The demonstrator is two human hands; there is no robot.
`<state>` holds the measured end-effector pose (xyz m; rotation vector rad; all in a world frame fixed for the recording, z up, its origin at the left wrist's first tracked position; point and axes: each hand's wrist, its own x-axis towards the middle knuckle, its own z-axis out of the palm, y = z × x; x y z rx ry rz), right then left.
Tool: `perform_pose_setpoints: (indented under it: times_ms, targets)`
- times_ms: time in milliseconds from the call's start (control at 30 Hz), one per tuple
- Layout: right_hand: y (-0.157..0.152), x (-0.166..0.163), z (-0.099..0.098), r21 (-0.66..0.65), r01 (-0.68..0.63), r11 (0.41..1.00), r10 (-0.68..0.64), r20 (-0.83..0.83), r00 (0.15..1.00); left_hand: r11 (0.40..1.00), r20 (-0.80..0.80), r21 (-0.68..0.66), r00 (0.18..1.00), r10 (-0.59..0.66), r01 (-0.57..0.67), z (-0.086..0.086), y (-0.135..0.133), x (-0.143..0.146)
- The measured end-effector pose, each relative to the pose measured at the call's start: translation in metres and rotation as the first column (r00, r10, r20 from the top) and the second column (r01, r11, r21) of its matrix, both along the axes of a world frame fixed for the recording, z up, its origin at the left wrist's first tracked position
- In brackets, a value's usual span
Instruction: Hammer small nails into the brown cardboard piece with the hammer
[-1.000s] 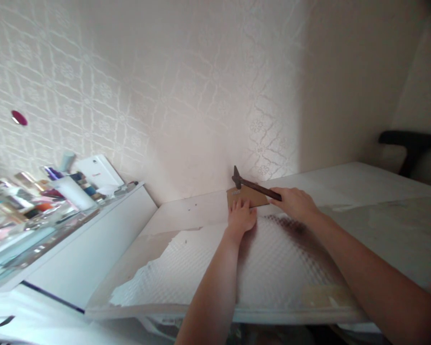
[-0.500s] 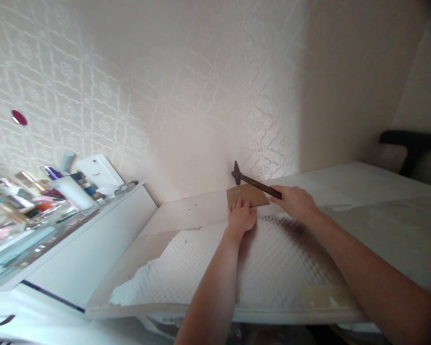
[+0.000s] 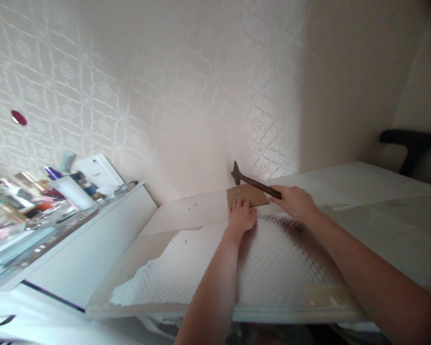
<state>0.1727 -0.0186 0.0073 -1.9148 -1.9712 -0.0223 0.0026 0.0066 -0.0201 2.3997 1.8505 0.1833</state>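
Note:
My right hand (image 3: 295, 201) is wrapped round the wooden handle of a small hammer (image 3: 255, 184). The dark metal head is raised a little above the far edge of a brown cardboard piece (image 3: 255, 195), near the wall. On that cardboard, which has pale lettering, my left hand (image 3: 242, 215) lies with fingers stretched out and slightly apart. Its palm rests by the near edge. Beneath both arms a white quilted sheet (image 3: 201, 258) with a torn left edge spreads over the white tabletop (image 3: 172, 215).
Small dark bits, too tiny to name, lie left of the cardboard. A white cabinet (image 3: 93, 254) stands at the left, its top crowded with bottles and tubes (image 3: 72, 191). Patterned wallpaper (image 3: 187, 120) rises behind the table. At the far right is a black armrest (image 3: 413, 139).

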Motion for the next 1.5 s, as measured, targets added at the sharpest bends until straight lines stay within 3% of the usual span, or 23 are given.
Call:
perform_pose_setpoints:
  times_ms: [933, 1500]
  targets:
    - [0.0002, 0.001, -0.0002, -0.042, -0.008, 0.999, 0.008, 0.003, 1.0, 1.0, 0.003, 0.013, 1.0, -0.01, 0.01, -0.0012, 0.0007, 0.0003]
    - [0.0024, 0.0014, -0.0023, 0.0, 0.013, 1.0, -0.013, -0.022, 1.0, 1.0, 0.014, -0.001, 1.0, -0.013, 0.013, -0.0013, 0.0023, -0.0003]
